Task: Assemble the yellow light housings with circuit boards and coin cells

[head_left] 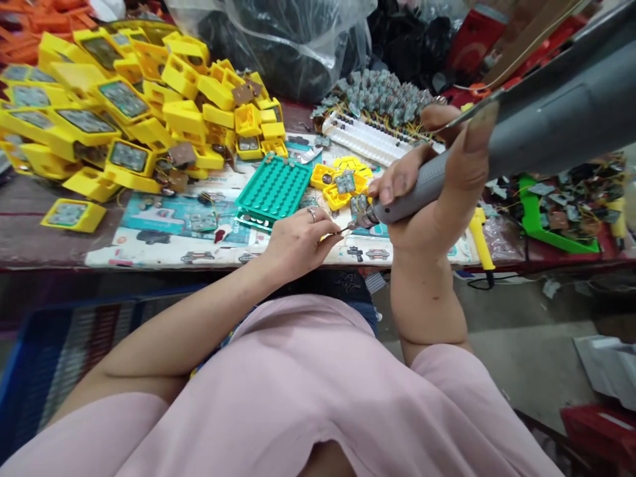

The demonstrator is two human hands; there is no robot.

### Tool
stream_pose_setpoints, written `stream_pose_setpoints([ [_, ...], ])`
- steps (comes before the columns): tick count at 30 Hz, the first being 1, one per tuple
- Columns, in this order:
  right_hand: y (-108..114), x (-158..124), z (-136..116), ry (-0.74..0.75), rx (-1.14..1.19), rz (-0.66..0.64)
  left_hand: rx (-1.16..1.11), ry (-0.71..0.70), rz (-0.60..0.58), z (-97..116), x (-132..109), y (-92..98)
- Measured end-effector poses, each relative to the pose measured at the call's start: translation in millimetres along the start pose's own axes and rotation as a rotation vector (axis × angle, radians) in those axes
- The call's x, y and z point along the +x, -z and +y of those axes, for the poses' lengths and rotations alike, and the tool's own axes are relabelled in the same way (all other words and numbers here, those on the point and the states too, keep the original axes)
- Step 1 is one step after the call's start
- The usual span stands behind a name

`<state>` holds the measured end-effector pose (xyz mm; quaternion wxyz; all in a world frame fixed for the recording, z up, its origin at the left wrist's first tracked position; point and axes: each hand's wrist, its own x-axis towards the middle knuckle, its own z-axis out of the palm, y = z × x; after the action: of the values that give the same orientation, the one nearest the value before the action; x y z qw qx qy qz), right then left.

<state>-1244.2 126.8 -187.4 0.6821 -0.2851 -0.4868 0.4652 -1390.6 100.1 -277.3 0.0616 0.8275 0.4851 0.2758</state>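
Observation:
A thick grey electric screwdriver [556, 112] slants in from the upper right, and my right hand [447, 179] is wrapped round its lower end. Its thin metal bit [354, 225] points left and down towards my left hand [301, 242]. There the thumb and forefinger are pinched together right at the bit's tip; whatever small piece sits between them is hidden. Just beyond the bit lie opened yellow plastic housings [340, 195] with small circuit boards [345, 181] on them. A green dimpled tray [275, 187] with small round metal pieces along its near edge lies behind my left hand.
Yellow boxes [169, 119] are heaped at the left. White strips [358, 139] and piled wired boards [382, 96] lie at the back. A yellow-handled tool [479, 238] hangs over the table's front edge, near a green frame [551, 232] among scraps at the right.

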Motion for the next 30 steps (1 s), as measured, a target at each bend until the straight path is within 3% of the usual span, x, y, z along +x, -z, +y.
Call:
stream_pose_setpoints([
  [7,2,-2,-3,-0.006,-0.083,0.036,0.145,-0.038,-0.098,3,-3,3.2],
  [11,4,-6,2,0.000,-0.145,0.026,0.197,-0.116,-0.044,6,-4,0.6],
  [15,5,-7,6,0.029,-0.050,-0.006,0.162,-0.142,0.002,6,-4,0.4],
  [20,3,-8,8,0.014,-0.070,0.034,0.177,-0.207,0.084,4,-3,1.6],
  [24,5,-6,13,-0.046,0.017,-0.043,0.175,-0.289,0.162,3,0,-3.8],
  [27,9,-1,15,-0.103,-0.023,-0.024,0.176,-0.309,0.146,-4,4,-6.4],
  [30,13,5,16,-0.084,-0.157,0.033,0.081,-0.252,0.114,-14,18,4.9],
])
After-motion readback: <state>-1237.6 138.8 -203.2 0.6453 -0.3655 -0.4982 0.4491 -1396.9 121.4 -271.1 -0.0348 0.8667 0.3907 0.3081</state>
